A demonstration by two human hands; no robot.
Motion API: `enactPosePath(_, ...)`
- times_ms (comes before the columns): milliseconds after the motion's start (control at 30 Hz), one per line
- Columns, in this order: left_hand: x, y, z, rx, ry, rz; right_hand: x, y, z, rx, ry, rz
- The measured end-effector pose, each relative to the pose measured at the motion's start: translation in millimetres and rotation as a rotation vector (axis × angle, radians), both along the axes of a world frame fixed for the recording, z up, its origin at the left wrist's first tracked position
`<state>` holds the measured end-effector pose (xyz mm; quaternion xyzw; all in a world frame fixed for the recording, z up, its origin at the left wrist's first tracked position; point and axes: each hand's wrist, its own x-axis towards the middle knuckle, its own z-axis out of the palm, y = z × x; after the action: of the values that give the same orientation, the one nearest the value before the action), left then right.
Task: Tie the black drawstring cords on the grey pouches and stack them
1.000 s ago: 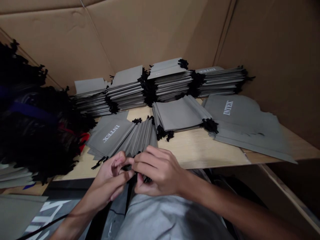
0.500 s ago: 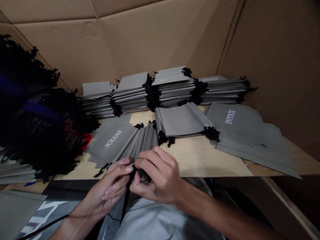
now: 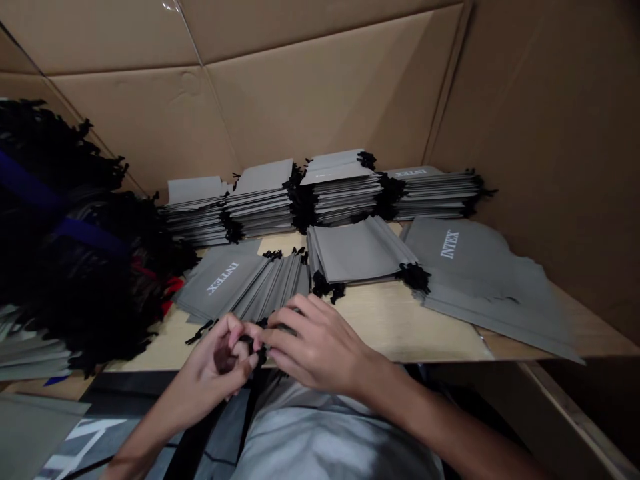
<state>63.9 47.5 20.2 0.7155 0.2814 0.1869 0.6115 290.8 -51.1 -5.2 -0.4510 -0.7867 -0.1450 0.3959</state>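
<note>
My left hand [image 3: 216, 365] is at the table's front edge, thumb and fingers curled round a black cord [image 3: 259, 352]. My right hand [image 3: 320, 341] meets it fingertip to fingertip, its fingers bent over the same cord. The exact grip of its fingertips is partly hidden. Just beyond my hands lies a fanned pile of grey drawstring bags [image 3: 225, 280] printed INTEX, with black cord ends. A smaller stack of grey bags [image 3: 363, 250] with bunched black cords sits to the right of it.
Several tall stacks of grey bags [image 3: 263, 200] line the cardboard wall [image 3: 320, 87]. Flat grey pieces [image 3: 480, 280] marked INTEX overhang the table [image 3: 440, 327] at right. A big heap of black cords [image 3: 90, 267], bound with blue bands, rises at left.
My left fingers have curled into a loop round the cord, and my right hand has flattened, fingers now pointing left. The view has shifted slightly; the piles stay put.
</note>
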Motion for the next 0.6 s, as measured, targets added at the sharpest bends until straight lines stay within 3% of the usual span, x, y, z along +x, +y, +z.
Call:
enactPosePath(233,-10.4,-17.6,-6.9,0.142,-0.032,0.122,-5.5,1.7,-7.0,0.059,-0.078,-0.013)
enactPosePath(433,-16.0,-39.4,-22.1,0.535,-0.01,0.289,-7.0,0.1,-9.7,-0.023,-0.091,0.026)
enactPosePath(600,-16.4,-45.6,-36.6,0.65,0.018,0.358,-6.0,-4.2,-11.0,-0.041,-0.025,0.054)
